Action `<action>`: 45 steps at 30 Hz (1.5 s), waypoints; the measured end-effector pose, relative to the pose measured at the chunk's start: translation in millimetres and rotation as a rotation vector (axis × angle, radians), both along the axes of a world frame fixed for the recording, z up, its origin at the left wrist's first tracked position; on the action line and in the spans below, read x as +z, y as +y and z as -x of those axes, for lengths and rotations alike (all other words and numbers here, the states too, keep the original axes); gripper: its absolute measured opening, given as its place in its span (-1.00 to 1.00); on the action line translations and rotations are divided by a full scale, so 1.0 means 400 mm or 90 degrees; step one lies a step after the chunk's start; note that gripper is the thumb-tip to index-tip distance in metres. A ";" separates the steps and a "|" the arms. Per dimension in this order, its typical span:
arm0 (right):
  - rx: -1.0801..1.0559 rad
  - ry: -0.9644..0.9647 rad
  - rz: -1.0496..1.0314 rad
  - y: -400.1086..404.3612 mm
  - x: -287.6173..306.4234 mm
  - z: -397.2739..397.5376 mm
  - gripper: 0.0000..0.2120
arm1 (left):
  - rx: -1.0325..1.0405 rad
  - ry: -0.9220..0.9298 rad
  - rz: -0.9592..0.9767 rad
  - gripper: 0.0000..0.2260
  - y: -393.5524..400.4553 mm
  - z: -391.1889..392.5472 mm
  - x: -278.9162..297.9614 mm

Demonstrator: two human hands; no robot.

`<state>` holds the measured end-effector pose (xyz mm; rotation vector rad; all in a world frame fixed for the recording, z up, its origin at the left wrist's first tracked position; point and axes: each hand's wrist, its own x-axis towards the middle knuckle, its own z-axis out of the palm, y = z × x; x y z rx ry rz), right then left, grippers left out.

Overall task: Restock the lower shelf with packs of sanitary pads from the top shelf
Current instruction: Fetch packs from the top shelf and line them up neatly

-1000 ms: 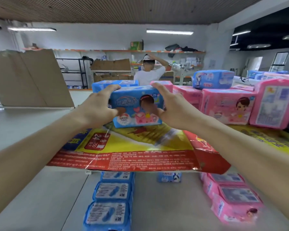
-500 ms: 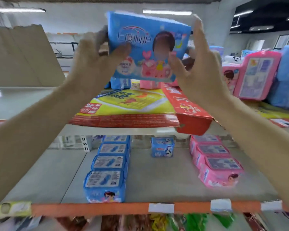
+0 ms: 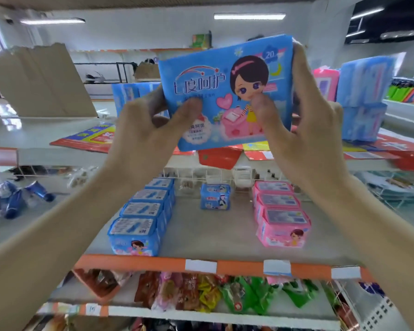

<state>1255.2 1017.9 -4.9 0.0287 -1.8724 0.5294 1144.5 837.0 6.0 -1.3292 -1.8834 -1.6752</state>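
1. Both hands hold the blue pack (image 3: 227,91) up in the air, level with the top shelf (image 3: 46,137).
2. Left hand (image 3: 144,137) pinches its left edge, thumb on the front.
3. Right hand (image 3: 301,130) wraps the right edge, fingers curled behind.
4. Down on the lower shelf (image 3: 201,237): a blue row (image 3: 144,211), a lone blue pack (image 3: 215,196), a pink row (image 3: 280,213).

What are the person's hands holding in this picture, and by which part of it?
Both hands hold one blue pack of sanitary pads: the left hand grips its lower left edge, the right hand its right side, thumbs on the printed front.
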 end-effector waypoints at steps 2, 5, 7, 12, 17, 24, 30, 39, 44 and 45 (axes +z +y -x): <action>0.031 -0.023 0.023 -0.004 -0.032 -0.038 -0.37 | 0.016 -0.012 0.008 -0.93 -0.013 -0.045 -0.032; 0.066 -0.032 0.032 -0.015 -0.098 -0.080 -0.37 | 0.038 -0.040 0.024 -0.87 -0.040 -0.105 -0.087; 0.099 -0.038 0.050 -0.024 -0.147 -0.099 -0.38 | 0.054 -0.062 0.029 -0.79 -0.062 -0.140 -0.128; 0.171 -0.072 0.079 -0.054 -0.290 -0.152 -0.35 | 0.099 -0.105 0.086 -0.73 -0.125 -0.215 -0.256; 0.198 -0.117 0.111 -0.082 -0.444 -0.177 -0.35 | 0.080 -0.181 0.160 -0.73 -0.157 -0.226 -0.402; 0.203 -0.230 0.246 -0.124 -0.555 -0.144 -0.50 | 0.058 -0.279 0.215 -0.75 -0.162 -0.138 -0.538; 0.165 -0.280 0.304 -0.169 -0.589 -0.049 -0.45 | 0.037 -0.314 0.233 -0.72 -0.173 -0.020 -0.600; 0.085 -0.337 0.332 -0.211 -0.658 0.056 -0.36 | -0.024 -0.342 0.280 -0.74 -0.201 0.147 -0.671; 0.080 -0.368 0.348 -0.214 -0.678 0.105 -0.31 | -0.053 -0.336 0.285 -0.53 -0.195 0.215 -0.691; 0.074 -0.369 0.354 -0.212 -0.681 0.114 -0.30 | -0.054 -0.340 0.284 -0.49 -0.191 0.225 -0.694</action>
